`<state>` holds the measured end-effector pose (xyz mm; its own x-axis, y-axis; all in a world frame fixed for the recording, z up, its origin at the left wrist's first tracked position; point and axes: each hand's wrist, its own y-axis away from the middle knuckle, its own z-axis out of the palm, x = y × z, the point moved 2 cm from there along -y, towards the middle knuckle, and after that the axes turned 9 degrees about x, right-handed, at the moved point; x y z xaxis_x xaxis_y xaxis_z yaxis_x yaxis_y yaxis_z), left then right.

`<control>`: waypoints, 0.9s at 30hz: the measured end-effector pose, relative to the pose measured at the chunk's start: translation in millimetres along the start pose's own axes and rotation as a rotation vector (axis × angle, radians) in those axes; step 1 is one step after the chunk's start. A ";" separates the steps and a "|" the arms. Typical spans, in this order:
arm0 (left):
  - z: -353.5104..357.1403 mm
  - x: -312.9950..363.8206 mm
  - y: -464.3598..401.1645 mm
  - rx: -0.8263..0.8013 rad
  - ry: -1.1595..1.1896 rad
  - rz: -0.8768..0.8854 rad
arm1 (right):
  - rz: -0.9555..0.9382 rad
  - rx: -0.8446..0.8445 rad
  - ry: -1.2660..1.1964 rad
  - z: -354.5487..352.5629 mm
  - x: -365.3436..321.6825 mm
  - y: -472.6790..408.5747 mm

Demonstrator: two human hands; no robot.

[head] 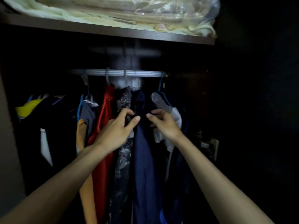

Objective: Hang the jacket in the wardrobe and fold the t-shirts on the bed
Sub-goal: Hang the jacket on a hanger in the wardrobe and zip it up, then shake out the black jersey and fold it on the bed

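A dark navy jacket (144,156) hangs from the metal rail (119,73) in the middle of the wardrobe. My left hand (116,131) is at its left shoulder, thumb and fingers pinched on the dark fabric near the collar. My right hand (163,123) is at the right shoulder, fingers curled against the fabric; whether it truly grips is hard to tell in the dim light. No t-shirts or bed are in view.
Other clothes crowd the rail: a red garment (105,126), a grey patterned one (124,101), a mustard one (81,143), a white-grey piece (174,117) on a blue hanger. Above, a shelf (113,32) holds pale bedding and a plastic bag (178,8). The right side is dark.
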<state>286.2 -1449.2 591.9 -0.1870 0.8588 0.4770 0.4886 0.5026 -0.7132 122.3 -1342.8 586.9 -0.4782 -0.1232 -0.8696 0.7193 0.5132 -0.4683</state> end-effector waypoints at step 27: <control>83.2 636.8 514.9 -1.196 1.019 1.089 | 0.491 1.210 0.826 -528.8 -127.3 779.0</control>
<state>347.8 -635.2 485.8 0.8429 0.1099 0.5268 0.3628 -0.8390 -0.4056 477.0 -478.3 415.7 0.0765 0.5436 -0.8359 0.6535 -0.6604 -0.3697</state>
